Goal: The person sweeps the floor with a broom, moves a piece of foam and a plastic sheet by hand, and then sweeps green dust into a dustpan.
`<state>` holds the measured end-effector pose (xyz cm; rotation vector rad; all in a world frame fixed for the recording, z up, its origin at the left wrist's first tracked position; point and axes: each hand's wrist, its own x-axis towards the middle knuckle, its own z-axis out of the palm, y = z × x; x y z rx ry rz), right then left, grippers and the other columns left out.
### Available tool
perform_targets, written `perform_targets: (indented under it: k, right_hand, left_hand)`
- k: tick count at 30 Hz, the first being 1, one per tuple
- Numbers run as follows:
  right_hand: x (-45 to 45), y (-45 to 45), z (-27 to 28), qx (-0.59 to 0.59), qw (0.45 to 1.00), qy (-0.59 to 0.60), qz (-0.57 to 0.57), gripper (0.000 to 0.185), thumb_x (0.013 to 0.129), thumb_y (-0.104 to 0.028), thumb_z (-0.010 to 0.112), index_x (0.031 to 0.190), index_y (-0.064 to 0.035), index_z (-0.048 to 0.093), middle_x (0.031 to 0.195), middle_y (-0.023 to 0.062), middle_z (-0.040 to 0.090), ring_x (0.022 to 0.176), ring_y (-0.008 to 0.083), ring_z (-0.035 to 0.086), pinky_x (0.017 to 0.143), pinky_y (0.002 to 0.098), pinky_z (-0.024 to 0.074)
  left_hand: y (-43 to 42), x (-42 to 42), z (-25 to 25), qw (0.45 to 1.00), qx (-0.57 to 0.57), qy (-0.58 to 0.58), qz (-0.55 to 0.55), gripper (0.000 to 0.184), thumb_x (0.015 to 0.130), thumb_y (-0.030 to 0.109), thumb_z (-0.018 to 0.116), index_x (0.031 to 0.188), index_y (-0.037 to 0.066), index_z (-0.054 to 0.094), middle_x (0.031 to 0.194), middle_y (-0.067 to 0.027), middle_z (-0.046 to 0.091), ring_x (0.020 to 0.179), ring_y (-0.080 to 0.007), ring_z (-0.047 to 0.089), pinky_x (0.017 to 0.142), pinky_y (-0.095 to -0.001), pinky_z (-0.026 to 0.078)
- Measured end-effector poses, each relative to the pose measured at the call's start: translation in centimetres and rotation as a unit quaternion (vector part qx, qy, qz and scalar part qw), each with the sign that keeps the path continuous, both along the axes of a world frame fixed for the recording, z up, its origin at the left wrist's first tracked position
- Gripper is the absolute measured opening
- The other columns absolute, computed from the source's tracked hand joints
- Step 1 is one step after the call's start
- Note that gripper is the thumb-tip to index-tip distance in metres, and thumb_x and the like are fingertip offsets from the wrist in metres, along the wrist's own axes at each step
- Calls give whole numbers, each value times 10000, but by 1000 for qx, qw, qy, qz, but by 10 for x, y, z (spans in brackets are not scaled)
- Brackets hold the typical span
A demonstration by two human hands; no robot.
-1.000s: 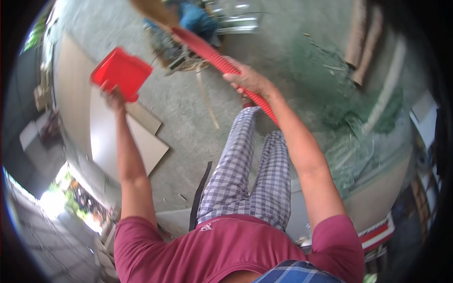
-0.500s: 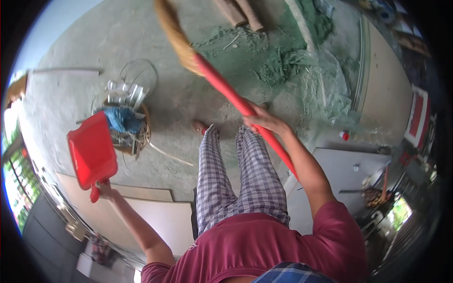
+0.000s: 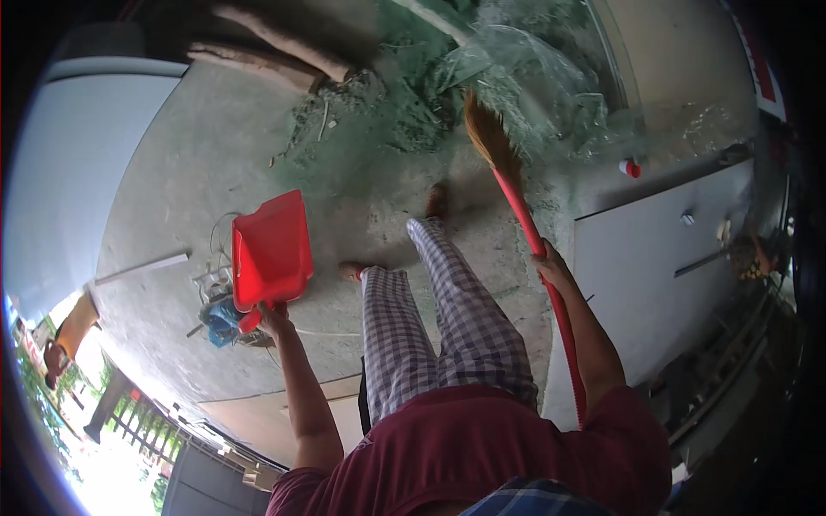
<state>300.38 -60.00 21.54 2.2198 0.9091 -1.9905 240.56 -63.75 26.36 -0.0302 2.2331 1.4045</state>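
Observation:
My left hand is closed around the short handle of a red dustpan, which hangs above the floor left of my legs. My right hand grips the long red handle of a broom. The broom's straw bristles point away from me, close to crumpled clear plastic sheeting. Whether the bristles touch the floor I cannot tell. A heap of dark debris lies on the concrete ahead of my feet.
Wooden logs lie beyond the debris. A blue bag and clutter sit behind the dustpan. To the right are a grey panel and a small red-and-white object. Another person is at the far left.
The view has turned. The dustpan has come closer to my legs, and the broom has swung right, its bristles now beside the plastic sheeting. Both hands keep their hold.

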Motion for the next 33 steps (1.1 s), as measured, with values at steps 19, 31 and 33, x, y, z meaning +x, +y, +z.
perform_targets:
  k: [19,31,33]
  right_hand:
    - [-185,218,-145,427,891,-13,151,650,795,-243,523,1332,-103,184,1014,249,537,847,396,559,725,436,446]
    - [-190,261,-206,140,956,-144,214,626,800,-256,523,1315,-112,197,925,243,552,808,393,566,688,465,462]
    - [-170,239,-226,148,955,-140,214,647,807,-296,521,1326,-126,176,973,254,534,826,401,563,683,473,459]
  left_hand:
    - [82,101,-41,999,19,0,33,463,816,198,531,1191,20,326,1151,-182,432,972,-295,528,754,-394,528]
    - [132,154,-37,996,-27,-40,78,381,795,202,526,1109,25,404,1104,-144,444,970,-301,526,799,-400,501]
    - [135,160,-39,996,-31,-31,83,385,796,211,528,1106,20,405,1106,-142,443,968,-301,527,799,-400,499]
